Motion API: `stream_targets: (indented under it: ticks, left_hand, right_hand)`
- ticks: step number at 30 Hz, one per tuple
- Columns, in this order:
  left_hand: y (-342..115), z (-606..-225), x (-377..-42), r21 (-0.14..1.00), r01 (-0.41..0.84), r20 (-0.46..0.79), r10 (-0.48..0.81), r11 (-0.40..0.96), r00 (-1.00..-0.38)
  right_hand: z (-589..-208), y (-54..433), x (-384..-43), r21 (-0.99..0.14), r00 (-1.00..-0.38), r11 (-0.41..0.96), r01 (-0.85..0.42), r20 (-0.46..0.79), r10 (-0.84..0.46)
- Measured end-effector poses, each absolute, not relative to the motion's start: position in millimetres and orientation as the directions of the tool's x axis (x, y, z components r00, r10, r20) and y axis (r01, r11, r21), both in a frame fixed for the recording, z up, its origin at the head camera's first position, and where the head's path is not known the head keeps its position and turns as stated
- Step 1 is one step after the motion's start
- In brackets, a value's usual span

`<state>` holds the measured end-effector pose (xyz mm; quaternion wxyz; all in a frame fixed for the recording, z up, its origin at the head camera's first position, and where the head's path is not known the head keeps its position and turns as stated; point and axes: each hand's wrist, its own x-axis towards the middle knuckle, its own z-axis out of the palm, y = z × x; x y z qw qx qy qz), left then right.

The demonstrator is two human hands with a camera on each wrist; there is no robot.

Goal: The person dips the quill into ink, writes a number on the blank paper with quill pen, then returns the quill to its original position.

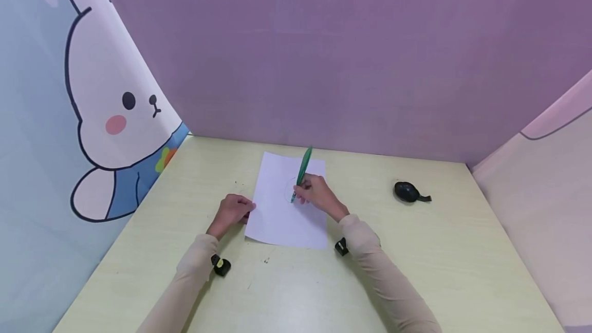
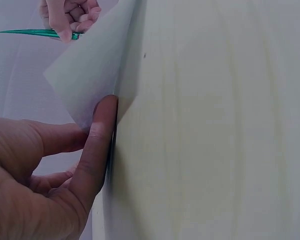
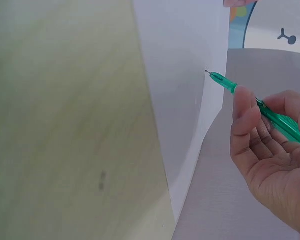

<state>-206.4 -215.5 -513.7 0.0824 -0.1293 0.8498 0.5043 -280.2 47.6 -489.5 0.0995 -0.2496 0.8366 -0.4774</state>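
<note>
A sheet of white paper point(image 1: 282, 225) lies on the table with a thin curved line drawn on it. My right hand point(image 1: 318, 194) grips a green leaf-shaped pen point(image 1: 303, 166) near its lower end, its top pointing up and away. In the right wrist view, thumb and fingers pinch the pen point(image 3: 222, 81), and its fine tip meets the paper point(image 3: 175, 90). At the sheet's left edge, my left hand point(image 1: 233, 209) touches the paper. The left wrist view shows its index finger point(image 2: 97, 140) extended along the table, overlapping the paper's corner point(image 2: 95, 75).
To the right on the pale wooden table point(image 1: 462, 251) lies a black rounded object point(image 1: 407, 192) with a short tail. A purple backdrop point(image 1: 324, 66) rises behind the table, and a rabbit-printed cloth point(image 1: 106, 76) hangs on the left. Black wrist cameras point(image 1: 222, 266) sit below both sleeves.
</note>
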Motion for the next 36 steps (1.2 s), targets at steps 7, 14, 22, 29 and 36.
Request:
stream_targets:
  ticks: [7, 14, 22, 29, 36]
  left_hand:
    - [-214.1, -514.3, -207.3, 0.833, -0.315, -0.282, -0.139, 0.455, -0.949]
    - [-216.0, -518.4, -206.5, 0.834, -0.308, -0.280, -0.130, 0.459, -0.951]
    - [-216.3, -517.1, -207.2, 0.842, -0.298, -0.271, -0.124, 0.449, -0.955]
    - [-216.2, -516.3, -208.1, 0.843, -0.297, -0.274, -0.118, 0.449, -0.955]
    - [-216.1, -515.4, -207.5, 0.839, -0.300, -0.277, -0.118, 0.455, -0.953]
  right_hand:
    - [-488.6, 50.5, -280.1, -0.846, -0.851, 0.420, -0.328, 0.071, -0.520]
    - [-490.6, 52.2, -280.7, -0.832, -0.845, 0.427, -0.355, 0.090, -0.527]
    - [-492.0, 51.9, -283.9, -0.818, -0.854, 0.452, -0.356, 0.089, -0.513]
    - [-491.8, 51.2, -284.4, -0.808, -0.856, 0.459, -0.368, 0.101, -0.508]
    - [-492.5, 51.0, -284.9, -0.809, -0.865, 0.465, -0.360, 0.102, -0.491]
